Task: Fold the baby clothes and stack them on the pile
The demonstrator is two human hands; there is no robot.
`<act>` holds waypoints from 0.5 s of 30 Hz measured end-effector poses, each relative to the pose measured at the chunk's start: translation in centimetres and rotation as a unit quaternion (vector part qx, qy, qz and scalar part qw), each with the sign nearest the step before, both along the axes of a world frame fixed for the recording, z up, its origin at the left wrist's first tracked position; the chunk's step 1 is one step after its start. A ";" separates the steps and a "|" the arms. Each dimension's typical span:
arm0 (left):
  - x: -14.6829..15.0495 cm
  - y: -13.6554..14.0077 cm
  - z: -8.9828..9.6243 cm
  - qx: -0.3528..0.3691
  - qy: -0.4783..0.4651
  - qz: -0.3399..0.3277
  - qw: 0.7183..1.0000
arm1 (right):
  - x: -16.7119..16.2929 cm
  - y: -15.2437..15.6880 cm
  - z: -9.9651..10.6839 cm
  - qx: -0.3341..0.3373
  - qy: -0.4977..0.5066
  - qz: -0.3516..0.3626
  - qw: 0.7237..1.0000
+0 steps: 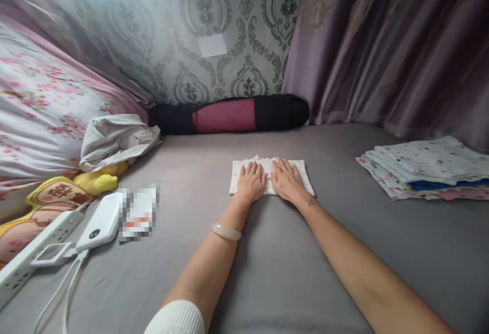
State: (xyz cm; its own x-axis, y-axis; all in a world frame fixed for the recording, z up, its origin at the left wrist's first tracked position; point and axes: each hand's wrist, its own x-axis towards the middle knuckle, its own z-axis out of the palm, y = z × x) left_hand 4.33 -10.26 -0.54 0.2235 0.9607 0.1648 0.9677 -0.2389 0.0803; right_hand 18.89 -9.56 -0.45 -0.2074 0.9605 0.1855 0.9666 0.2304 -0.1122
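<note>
A white garment with faint prints (301, 171), folded into a flat rectangle, lies on the grey bed sheet (282, 262). My left hand (251, 181) rests palm down on its left half, fingers stretched out. On the right half my right hand (286, 178) lies flat too, its fingers slightly spread. A small ruffled edge shows at the far side of the cloth, between and beyond the fingertips. Neither hand grips anything; much of the garment's middle is covered by them.
At right sits a stack of folded clothes (424, 163). Left are a power strip (49, 245), a white power bank (101, 219) with cables, a blurred packet (139, 214), a yellow plush toy (95, 181) and a crumpled pale cloth (118, 140). A black and maroon roll (225, 115) lies along the wall.
</note>
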 end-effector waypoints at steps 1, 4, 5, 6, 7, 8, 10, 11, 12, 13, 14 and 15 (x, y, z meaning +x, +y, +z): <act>0.2 -0.1 0.0 -0.007 0.001 -0.002 1.000 | -0.1 0.0 -0.1 -0.007 0.000 0.002 1.000; 0.3 -0.1 -0.3 -0.013 0.000 0.001 1.000 | -0.3 0.0 -0.5 -0.017 -0.001 0.001 1.000; 0.2 0.0 -0.4 -0.011 -0.002 0.001 1.000 | -0.2 0.0 -0.6 -0.017 -0.003 0.001 1.000; 0.2 0.0 -0.6 -0.010 -0.006 0.001 1.000 | -0.2 0.0 -0.6 -0.016 -0.004 0.001 1.000; 0.2 0.1 -0.7 -0.008 -0.011 0.000 1.000 | -0.2 0.0 -0.7 -0.015 -0.005 0.001 1.000; 0.1 0.1 -0.8 -0.005 -0.017 -0.002 1.000 | -0.2 0.1 -0.6 -0.014 -0.006 0.002 1.000; 0.1 0.3 -0.9 0.000 -0.035 -0.006 0.999 | -0.1 0.1 -0.5 -0.016 -0.009 0.003 1.000; 0.0 0.4 -0.9 0.004 -0.049 -0.009 0.999 | -0.1 0.1 -0.4 -0.021 -0.011 0.003 1.000; 0.0 0.5 -0.8 0.010 -0.067 -0.011 0.998 | -0.1 0.1 -0.2 -0.028 -0.014 0.003 0.999; -0.2 0.7 -0.7 0.017 -0.092 -0.011 0.996 | -0.2 0.1 0.0 -0.037 -0.017 0.001 0.999; -0.3 0.9 -0.5 0.025 -0.125 -0.009 0.992 | -0.4 0.1 0.3 -0.045 -0.019 -0.001 0.999; -0.6 1.2 -0.3 0.036 -0.166 -0.001 0.986 | -0.8 0.1 0.6 -0.049 -0.020 -0.001 0.999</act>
State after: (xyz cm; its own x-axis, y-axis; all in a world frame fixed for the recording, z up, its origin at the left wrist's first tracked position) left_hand 3.73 -9.11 -0.82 0.1482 0.9433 0.2970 0.8906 -0.2579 0.3746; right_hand 18.12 -9.42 0.10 -0.2102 0.9742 0.0827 0.9715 0.2176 -0.0944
